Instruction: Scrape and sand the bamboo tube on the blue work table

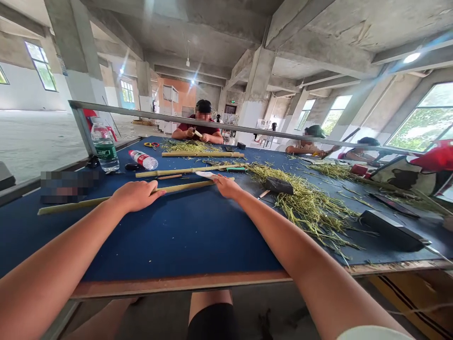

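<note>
Blue-topped workbench (pixel 170 236) holds loose straw (pixel 307 208) at right; the left hand (pixel 136 196) curls over a bamboo pole (pixel 88 203), the right hand (pixel 226 185) lies open near its far end.

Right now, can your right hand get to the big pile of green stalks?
Probably yes. The right hand rests on the bamboo pole right beside the pile of green stalks. Nothing stands between them, so a short slide should get there.
</note>
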`<state>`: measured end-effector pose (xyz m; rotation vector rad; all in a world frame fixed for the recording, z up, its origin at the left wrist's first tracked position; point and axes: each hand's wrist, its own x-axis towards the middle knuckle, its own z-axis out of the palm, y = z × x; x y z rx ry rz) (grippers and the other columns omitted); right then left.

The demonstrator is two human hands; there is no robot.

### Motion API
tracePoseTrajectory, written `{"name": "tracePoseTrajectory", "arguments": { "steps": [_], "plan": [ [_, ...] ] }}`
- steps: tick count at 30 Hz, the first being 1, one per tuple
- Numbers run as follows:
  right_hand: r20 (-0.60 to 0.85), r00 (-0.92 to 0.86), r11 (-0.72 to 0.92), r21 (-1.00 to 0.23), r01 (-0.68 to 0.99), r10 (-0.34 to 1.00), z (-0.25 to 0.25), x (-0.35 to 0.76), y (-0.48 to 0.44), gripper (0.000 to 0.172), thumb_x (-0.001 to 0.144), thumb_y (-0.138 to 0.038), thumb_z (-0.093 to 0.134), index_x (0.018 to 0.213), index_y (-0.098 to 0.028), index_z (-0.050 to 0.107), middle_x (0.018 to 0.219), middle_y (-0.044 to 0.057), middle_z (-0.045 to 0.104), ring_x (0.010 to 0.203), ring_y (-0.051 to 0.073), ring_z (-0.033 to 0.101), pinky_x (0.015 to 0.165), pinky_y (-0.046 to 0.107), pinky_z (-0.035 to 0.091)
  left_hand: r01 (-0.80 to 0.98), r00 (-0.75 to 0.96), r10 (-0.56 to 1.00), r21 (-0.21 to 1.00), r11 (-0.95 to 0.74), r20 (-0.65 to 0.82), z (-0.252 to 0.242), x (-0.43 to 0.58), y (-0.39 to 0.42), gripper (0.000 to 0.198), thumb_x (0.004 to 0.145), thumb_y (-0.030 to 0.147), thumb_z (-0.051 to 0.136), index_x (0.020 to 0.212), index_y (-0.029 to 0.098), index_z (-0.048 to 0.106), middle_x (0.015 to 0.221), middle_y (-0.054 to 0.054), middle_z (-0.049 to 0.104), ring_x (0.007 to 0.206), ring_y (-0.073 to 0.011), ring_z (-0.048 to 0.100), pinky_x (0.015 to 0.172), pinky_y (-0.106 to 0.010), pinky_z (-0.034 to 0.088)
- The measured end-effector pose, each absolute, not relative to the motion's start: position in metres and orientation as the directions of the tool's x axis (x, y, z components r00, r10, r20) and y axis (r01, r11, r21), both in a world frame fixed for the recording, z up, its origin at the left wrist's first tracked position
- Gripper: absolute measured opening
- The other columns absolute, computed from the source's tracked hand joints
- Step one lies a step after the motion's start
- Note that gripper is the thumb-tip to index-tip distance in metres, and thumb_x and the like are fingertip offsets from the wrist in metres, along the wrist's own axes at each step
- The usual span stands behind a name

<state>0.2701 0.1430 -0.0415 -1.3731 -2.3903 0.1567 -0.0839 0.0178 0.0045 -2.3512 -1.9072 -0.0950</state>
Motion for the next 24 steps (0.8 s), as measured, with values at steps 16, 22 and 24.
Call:
{"name": "tracePoseTrajectory", "arguments": {
  "steps": [16,22,24],
  "plan": [
    [0.319,-0.451,0.530,-0.228,0.817,0.833,-0.040,0.265,0.134,0.049,0.107,-0.035,0.031,0.146,-0.023,0.058,0.153,0.005,0.055,0.146,0.026,0.045,0.121,0.040,0.032,0.979,0.203,0.975,-0.007,-0.203,0.087,0.005,-0.087,0.019,0.071,0.091,0.080,0.023,0.083,0.022,0.064,0.082,-0.011,0.072,0.071,-0.0261,0.063,0.064,-0.034,0.036],
    [0.270,-0.191,0.243,-0.173,0.954,0.944,-0.026,0.298,0.142,0.050,0.108,-0.037,0.029,0.130,-0.018,0.070,0.134,0.012,0.069,0.123,0.028,0.064,0.105,0.035,0.045,0.977,0.215,0.973,-0.026,-0.213,0.088,0.004,-0.085,0.018,0.070,0.092,0.078,0.023,0.086,0.021,0.063,0.079,-0.010,0.072,0.070,-0.0258,0.064,0.065,-0.034,0.039],
    [0.267,-0.253,0.300,-0.153,0.942,0.930,-0.024,0.287,0.135,0.050,0.108,-0.039,0.030,0.128,-0.019,0.071,0.132,0.011,0.071,0.123,0.027,0.064,0.103,0.032,0.044,0.971,0.233,0.967,-0.087,-0.225,0.104,0.001,-0.083,0.017,0.071,0.094,0.075,0.018,0.091,0.021,0.064,0.080,-0.011,0.072,0.072,-0.0280,0.066,0.066,-0.034,0.041]
  ]
}}
